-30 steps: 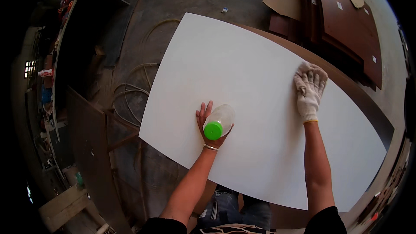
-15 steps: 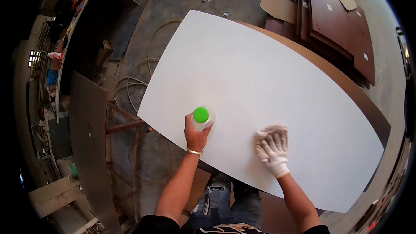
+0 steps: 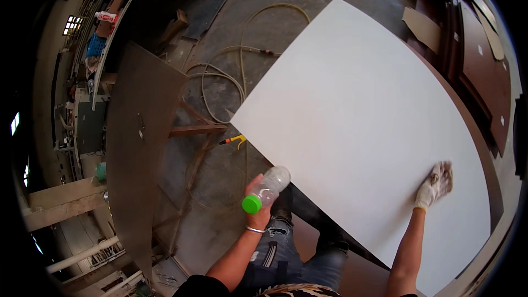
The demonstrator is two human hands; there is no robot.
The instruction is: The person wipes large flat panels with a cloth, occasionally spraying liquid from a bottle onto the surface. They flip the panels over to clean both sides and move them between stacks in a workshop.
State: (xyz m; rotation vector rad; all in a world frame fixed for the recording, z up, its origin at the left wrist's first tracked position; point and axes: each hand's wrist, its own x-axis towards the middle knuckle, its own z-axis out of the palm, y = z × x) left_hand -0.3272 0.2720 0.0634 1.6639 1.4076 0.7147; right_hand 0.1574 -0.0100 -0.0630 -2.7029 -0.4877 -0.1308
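A clear plastic bottle [image 3: 269,186] with a green cap is tilted in the grip of my bare left hand [image 3: 257,217]. It is beside the near left edge of a large white panel [image 3: 357,110], with its cap toward me and its base near the panel edge. A bracelet circles my left wrist. My right hand [image 3: 434,185], in a white knitted glove, lies on the panel toward its right side. Its fingers are bent over what looks like a pale wad of cloth, mostly hidden under the glove.
A brown board [image 3: 140,137] stands to the left, by a reddish metal frame [image 3: 198,130]. A hose [image 3: 242,49] loops across the floor near a yellow air gun [image 3: 236,140]. Stacked dark red panels [image 3: 484,71] lie at the far right.
My left hand has drawn the bottle off the panel toward me and tipped it over. My right hand has slid to the right across the panel. The view has shifted left.
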